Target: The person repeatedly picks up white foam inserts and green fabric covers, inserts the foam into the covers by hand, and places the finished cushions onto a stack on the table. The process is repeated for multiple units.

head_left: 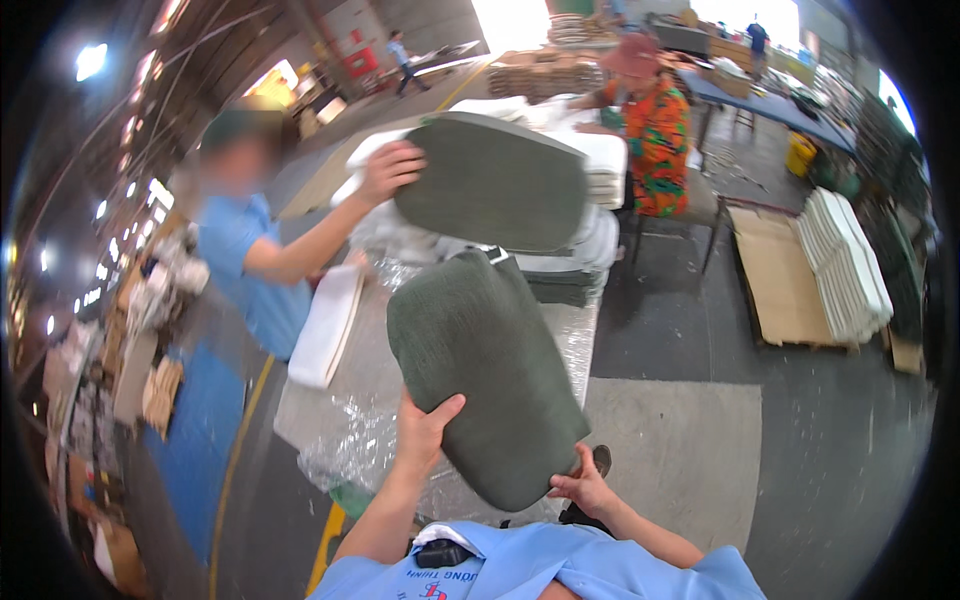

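Note:
A dark green fabric-covered cushion (485, 380), oblong with rounded corners, is held up in front of me, tilted, with a small white tag at its far end. My left hand (425, 425) is closed on its left side, thumb on top and fingers hidden beneath. The near right corner is pinched by my right hand (585, 485). Just beyond it, a co-worker's hand grips a second dark green cushion (490, 180) above the stack. Under both cushions is a table (370, 440) covered in clear plastic film. A folded white pad (328, 325) rests at its left edge.
White and green pads (590, 250) are stacked at the table's far end. One co-worker (245, 230) stands at the left; another person (655, 140) in an orange patterned top is beyond the stack. To the right, white pads (840, 265) lean on a cardboard-covered pallet (770, 270).

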A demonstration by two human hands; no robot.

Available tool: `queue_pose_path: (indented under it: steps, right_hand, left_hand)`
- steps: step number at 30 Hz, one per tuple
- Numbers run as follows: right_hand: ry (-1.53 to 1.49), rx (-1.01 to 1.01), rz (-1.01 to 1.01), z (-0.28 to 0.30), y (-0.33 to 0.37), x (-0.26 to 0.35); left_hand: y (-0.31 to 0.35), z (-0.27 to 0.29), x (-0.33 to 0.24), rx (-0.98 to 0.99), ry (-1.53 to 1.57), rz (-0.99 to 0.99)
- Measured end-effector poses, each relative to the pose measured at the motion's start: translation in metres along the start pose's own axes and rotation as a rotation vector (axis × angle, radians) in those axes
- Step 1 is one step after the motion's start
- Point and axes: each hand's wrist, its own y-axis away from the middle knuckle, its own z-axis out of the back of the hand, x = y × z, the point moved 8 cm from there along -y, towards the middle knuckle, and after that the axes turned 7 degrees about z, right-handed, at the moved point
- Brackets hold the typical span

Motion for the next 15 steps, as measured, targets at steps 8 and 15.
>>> queue_pose_path:
  steps: [8, 15]
  right_hand:
    - [0.006, -0.199, 0.343, 0.016, 0.007, 0.061]
    - [-0.186, -0.524, 0.178, 0.045, 0.011, -0.001]
  left_hand:
    - [0.037, -0.049, -0.019, 0.400, -0.807, 0.084]
    - [0.071, -0.071, 0.037, 0.531, -1.137, 0.250]
